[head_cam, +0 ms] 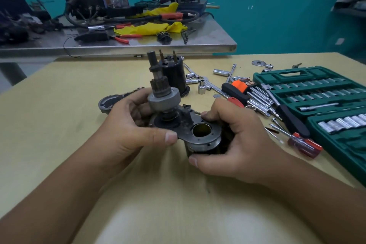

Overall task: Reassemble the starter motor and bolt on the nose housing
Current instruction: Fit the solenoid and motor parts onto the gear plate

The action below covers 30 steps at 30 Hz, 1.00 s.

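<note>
Head view: at frame centre we grip the starter motor (178,123) above the worktop (59,89), left hand (126,125) and right hand (233,140) both clamped round it, its pinion shaft (156,73) pointing upward, long axis near vertical.

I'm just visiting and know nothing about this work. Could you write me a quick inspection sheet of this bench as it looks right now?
Surface: tan table, bare near the person.
Job's things: starter assembly held upright above the table, its geared shaft pointing up; nose housing lying behind the left hand; black cylinder standing behind.
Clutter: loose sockets, hex keys, screwdrivers, open green socket case.
Grippers: left hand and right hand both grip the assembly.
Cables: black leads on the steel bench behind.
Surroundings: teal and white wall.
</note>
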Each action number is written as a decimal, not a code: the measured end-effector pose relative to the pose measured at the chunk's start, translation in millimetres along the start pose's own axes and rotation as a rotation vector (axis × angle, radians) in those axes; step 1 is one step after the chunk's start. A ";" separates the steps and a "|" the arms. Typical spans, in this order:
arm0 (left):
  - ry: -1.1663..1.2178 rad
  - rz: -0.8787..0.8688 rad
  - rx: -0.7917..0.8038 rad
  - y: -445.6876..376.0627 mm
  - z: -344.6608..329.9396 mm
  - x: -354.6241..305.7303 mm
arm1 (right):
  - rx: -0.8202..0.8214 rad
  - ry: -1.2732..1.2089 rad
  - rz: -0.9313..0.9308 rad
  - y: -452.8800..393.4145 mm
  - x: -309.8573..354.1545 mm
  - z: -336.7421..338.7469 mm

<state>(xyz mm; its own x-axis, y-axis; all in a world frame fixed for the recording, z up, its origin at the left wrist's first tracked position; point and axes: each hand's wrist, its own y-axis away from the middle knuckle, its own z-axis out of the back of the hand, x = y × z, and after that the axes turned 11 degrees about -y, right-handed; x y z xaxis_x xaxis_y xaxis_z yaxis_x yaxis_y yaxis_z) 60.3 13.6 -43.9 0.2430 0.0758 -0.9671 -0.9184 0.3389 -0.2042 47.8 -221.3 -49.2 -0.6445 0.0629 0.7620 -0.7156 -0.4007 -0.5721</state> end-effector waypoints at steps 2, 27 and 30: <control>0.019 0.027 -0.022 0.1 -5.4 3.6 | -0.038 -0.017 0.006 0.7 -2.8 -3.6; -0.518 -0.129 -0.157 3.0 -22.0 -12.5 | -0.356 -0.252 -0.668 -20.0 1.7 56.5; -0.518 -0.125 -0.155 4.6 -25.5 -14.7 | -0.403 -0.273 -0.574 -20.0 10.4 51.3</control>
<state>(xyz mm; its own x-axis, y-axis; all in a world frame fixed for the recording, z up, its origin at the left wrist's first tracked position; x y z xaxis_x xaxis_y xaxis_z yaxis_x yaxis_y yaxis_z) 44.5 -9.9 -34.5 0.4389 0.5081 -0.7411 -0.8984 0.2359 -0.3704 69.3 -259.6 -14.3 -0.0881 -0.0889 0.9921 -0.9960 -0.0045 -0.0889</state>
